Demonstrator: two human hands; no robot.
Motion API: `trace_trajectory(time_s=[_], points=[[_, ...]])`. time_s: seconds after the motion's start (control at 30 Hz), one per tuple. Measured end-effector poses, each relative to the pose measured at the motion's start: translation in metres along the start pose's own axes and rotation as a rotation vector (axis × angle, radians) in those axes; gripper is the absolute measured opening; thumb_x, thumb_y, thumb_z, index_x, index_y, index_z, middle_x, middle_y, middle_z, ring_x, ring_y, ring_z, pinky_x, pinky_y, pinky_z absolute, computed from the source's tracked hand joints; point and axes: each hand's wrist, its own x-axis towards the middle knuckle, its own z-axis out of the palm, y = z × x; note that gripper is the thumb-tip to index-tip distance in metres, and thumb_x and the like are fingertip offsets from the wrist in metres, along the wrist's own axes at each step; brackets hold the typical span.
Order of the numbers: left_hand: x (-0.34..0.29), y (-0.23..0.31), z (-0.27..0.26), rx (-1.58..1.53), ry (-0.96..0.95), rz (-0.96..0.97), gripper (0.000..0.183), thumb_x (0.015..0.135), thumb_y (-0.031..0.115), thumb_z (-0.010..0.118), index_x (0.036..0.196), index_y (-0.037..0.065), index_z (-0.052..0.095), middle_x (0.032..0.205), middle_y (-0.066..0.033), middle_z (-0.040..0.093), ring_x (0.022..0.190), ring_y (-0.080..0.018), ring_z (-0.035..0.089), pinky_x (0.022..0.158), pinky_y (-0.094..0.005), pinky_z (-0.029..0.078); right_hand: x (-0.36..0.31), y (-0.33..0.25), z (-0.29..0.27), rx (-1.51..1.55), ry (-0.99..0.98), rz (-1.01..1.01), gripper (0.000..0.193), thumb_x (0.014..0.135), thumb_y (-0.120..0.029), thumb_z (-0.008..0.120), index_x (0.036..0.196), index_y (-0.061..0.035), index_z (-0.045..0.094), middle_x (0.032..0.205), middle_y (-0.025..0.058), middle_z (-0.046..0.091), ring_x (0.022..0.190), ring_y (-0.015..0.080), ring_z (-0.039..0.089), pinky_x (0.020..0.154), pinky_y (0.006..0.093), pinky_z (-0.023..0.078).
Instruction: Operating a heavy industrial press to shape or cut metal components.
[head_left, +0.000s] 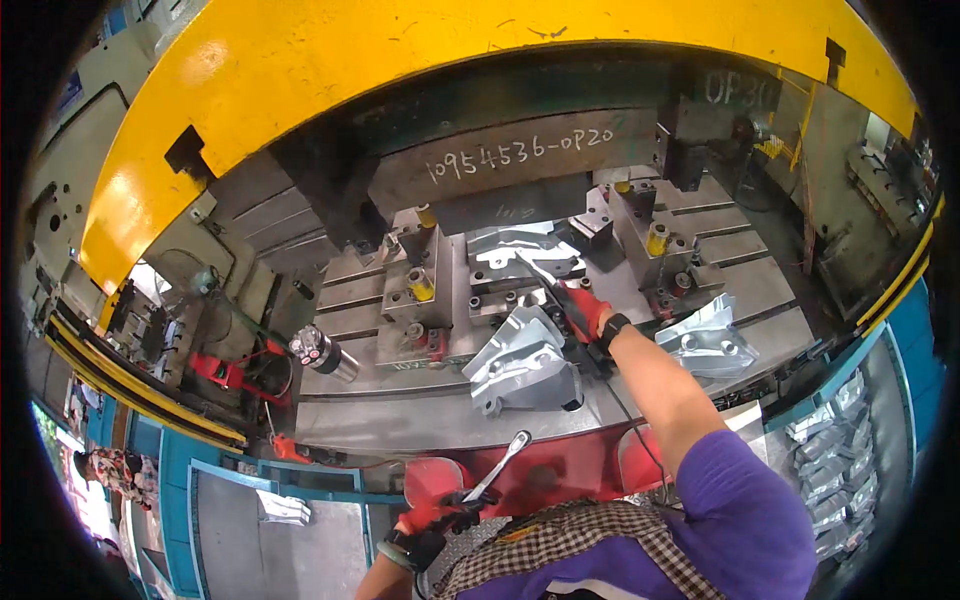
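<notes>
My left hand [440, 515], in a red and black glove, is closed around the handle of a steel wrench [500, 466]. The wrench tilts up and right, over the red front of the press. My gloved right hand [586, 312] reaches over the press bed and grips a slim pale tool [540, 270]; its kind is unclear. The tool's tip is at a shiny sheet-metal part [512, 242] lying on the lower die [488, 285]. Nearer to me, formed sheet-metal parts [525, 370] lie on the bed, below and left of that hand. Another formed part [705, 342] lies to its right.
A yellow press frame [400, 45] arches above. Guide posts with yellow tops [420, 288] flank the die. A silver cylinder with red buttons [325, 352] stands left. Blue-edged bins hold a part [284, 507] at left and several parts [835, 470] at right. A person [120, 472] is far left.
</notes>
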Motion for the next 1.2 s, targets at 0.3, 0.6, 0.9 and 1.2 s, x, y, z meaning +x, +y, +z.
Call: trace_trajectory(time_s=[0.3,0.6,0.9,1.2], points=[[-0.003,-0.086,-0.001,-0.318,-0.091,-0.258,0.041,0.088,0.025,0.059,0.125,0.009,0.056,0.095,0.0048,0.06,0.077,-0.0043,0.049,0.063,-0.0185,0.035,0.011,-0.022,0.03,-1.023,0.406,-0.494,0.046,0.09,-0.045,0.046,0.103,-0.0019,0.059,0.105,0.0204,0.062,0.098,0.0333,0.061,0.081,0.041,0.047],[-0.031,-0.13,-0.004,0.765,0.039,0.005,0.057,0.075,0.04,0.067,0.126,0.017,0.055,0.131,-0.0172,0.049,0.126,-0.0324,0.041,0.104,-0.0432,0.034,-0.235,0.093,-0.053,-0.606,-0.332,-0.138,0.046,0.085,-0.028,0.065,0.125,-0.0084,0.053,0.098,0.006,0.064,0.086,0.0111,0.059,0.07,0.0282,0.05],[-0.006,-0.168,-0.007,0.78,-0.069,-0.152,0.059,0.073,0.043,0.065,0.127,0.022,0.054,0.133,-0.0134,0.05,0.121,-0.0328,0.046,0.102,-0.0413,0.035,-0.303,0.259,-0.044,-1.272,-0.028,-0.258,0.061,0.071,-0.043,0.068,0.127,-0.0236,0.053,0.136,0.0174,0.044,0.128,0.0406,0.035,0.104,0.0508,0.032],[-0.003,-0.15,-0.011,0.803,-0.112,-0.299,0.062,0.072,0.043,0.066,0.128,0.02,0.053,0.129,-0.0147,0.053,0.119,-0.033,0.049,0.1,-0.0406,0.038,-0.287,0.244,-0.035,-1.262,0.024,-0.58,0.059,0.067,-0.031,0.07,0.121,-0.0147,0.056,0.126,0.0158,0.053,0.119,0.0355,0.048,0.099,0.0455,0.039]])
